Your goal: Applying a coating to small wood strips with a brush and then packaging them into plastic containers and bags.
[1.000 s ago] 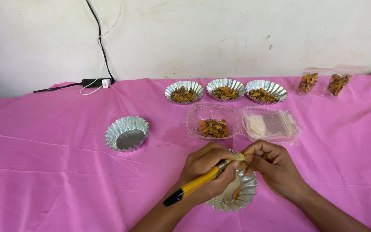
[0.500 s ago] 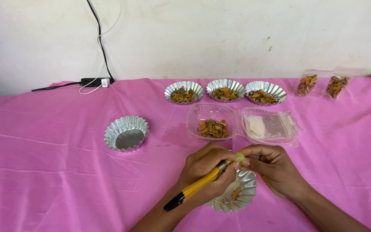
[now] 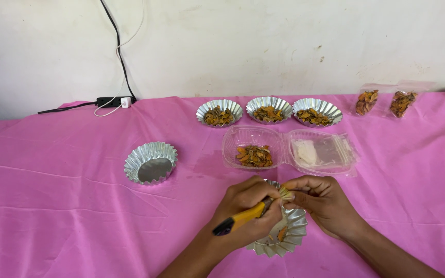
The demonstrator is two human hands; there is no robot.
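Fingertips of the right hand (image 3: 325, 203) pinch a small pale piece (image 3: 286, 192), closed tight on it so that only a frayed, light-coloured end shows between the two hands. What the piece is I cannot tell; it looks like a bit of root or peel. The left hand (image 3: 248, 208) is wrapped shut around a yellow-handled knife (image 3: 240, 220), thumb and forefinger pressed up near the blade end, which touches the piece.

The knife's long axis runs on a slant, its dark butt pointing down and left toward the person and its working end up and right into the piece. It looks stiff and light, best held well forward on the handle, as it is, for fine control. The piece seems small, light and probably brittle or fibrous, so a fingertip pinch close to the cut suits it; it could slip or crumble.

Both hands hover just above a fluted foil cup (image 3: 284, 234) with an orange scrap in it, resting on the pink cloth (image 3: 52, 206). Beyond them lies an open clear plastic box (image 3: 289, 149) holding orange chips on one side and a pale lump on the other. Farther back stand three filled foil cups (image 3: 269, 109), an empty foil cup (image 3: 150, 163) to the left, and two small bags (image 3: 384, 102) at the far right.
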